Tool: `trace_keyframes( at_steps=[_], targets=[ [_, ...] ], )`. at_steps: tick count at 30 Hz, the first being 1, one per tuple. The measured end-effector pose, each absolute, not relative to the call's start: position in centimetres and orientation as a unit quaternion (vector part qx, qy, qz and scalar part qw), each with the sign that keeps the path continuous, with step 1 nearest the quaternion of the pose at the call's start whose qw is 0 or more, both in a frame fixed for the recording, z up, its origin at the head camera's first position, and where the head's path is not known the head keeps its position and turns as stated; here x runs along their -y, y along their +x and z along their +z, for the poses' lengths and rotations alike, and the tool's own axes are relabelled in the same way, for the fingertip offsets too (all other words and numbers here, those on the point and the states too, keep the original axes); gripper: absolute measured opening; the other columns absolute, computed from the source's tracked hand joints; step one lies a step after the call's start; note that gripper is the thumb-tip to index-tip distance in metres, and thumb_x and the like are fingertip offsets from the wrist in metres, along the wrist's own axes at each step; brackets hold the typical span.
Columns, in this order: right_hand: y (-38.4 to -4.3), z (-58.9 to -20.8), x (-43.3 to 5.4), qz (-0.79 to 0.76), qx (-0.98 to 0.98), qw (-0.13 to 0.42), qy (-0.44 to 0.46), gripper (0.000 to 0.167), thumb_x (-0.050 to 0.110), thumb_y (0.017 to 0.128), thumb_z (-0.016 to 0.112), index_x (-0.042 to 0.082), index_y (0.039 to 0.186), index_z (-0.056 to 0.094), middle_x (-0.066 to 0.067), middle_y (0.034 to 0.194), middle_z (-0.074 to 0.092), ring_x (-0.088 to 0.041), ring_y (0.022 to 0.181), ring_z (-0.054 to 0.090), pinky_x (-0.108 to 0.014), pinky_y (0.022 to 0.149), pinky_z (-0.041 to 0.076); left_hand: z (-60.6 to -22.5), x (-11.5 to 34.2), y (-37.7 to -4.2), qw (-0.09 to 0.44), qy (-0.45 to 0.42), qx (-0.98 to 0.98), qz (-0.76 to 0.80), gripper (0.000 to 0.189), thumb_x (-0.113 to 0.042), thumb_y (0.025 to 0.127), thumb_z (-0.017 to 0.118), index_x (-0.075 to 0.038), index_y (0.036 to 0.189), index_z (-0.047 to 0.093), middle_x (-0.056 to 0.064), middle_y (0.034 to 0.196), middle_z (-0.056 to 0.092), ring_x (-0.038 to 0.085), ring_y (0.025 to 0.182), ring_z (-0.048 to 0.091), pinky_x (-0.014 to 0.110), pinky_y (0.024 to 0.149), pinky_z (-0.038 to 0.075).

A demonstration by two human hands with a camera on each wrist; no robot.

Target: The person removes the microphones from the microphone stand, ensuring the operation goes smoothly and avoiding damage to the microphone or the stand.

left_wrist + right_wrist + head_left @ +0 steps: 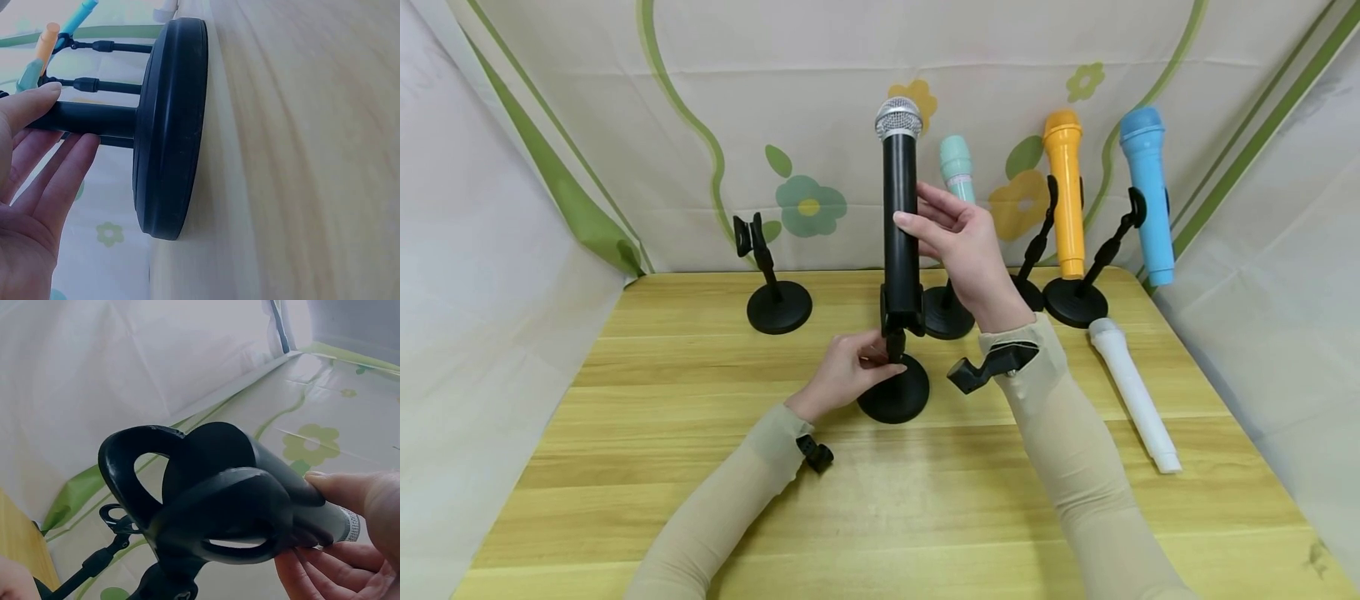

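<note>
A black microphone (901, 192) with a silver mesh head stands nearly upright in the middle of the head view. My right hand (958, 242) grips its body from the right, thumb in front. Its lower end sits between the arms of a black stand's clip (219, 512), seen close up in the right wrist view. Lower down, my left hand (846, 371) pinches the stand's pole (100, 119) between thumb and fingers, just above the round base (172, 131). That base is at the table surface.
An unfilled black stand (778, 307) is at the back left. Mint (957, 162), orange (1064, 196) and blue (1148, 192) microphones stand in holders at the back right. A white microphone (1138, 396) lies on the wooden table (700, 433). Behind hangs a flowered curtain (820, 50).
</note>
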State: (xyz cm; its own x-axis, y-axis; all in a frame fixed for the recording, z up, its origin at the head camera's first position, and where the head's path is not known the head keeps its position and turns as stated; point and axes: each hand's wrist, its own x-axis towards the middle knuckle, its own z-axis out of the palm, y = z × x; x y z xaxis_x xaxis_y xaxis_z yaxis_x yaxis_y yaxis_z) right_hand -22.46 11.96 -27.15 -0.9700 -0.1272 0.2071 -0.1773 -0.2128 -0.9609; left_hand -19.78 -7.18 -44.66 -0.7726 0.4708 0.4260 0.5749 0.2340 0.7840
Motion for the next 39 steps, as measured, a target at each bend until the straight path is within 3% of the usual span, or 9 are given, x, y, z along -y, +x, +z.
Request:
trace_keyframes(
  at_steps=[27, 39],
  targets=[
    [-23.5, -26.6, -11.8, 0.765, 0.633, 0.035, 0.114, 0.056, 0.015, 0.09, 0.081, 0.012, 0.142, 0.062, -0.013, 0.128, 0.066, -0.027, 0.109, 0.068, -0.034, 0.086, 0.059, -44.6, 7.2, -19.8, 0.044, -0.331, 0.787, -0.518, 0.023, -0.01, 0.088, 0.082, -0.013, 0.108, 0.071, -0.006, 0.094, 0.073, 0.006, 0.083, 0.071, 0.026, 0.074, 0.06],
    [-24.5, -25.6, -12.0, 0.784, 0.608, 0.073, 0.099, 0.054, 0.011, 0.088, 0.083, 0.013, 0.139, 0.064, -0.013, 0.127, 0.067, -0.027, 0.11, 0.067, -0.036, 0.088, 0.058, -44.8, 7.2, -19.9, 0.048, -0.337, 0.786, -0.515, 0.024, -0.013, 0.089, 0.082, -0.013, 0.111, 0.072, -0.005, 0.094, 0.074, 0.007, 0.082, 0.072, 0.027, 0.074, 0.06]
  ],
)
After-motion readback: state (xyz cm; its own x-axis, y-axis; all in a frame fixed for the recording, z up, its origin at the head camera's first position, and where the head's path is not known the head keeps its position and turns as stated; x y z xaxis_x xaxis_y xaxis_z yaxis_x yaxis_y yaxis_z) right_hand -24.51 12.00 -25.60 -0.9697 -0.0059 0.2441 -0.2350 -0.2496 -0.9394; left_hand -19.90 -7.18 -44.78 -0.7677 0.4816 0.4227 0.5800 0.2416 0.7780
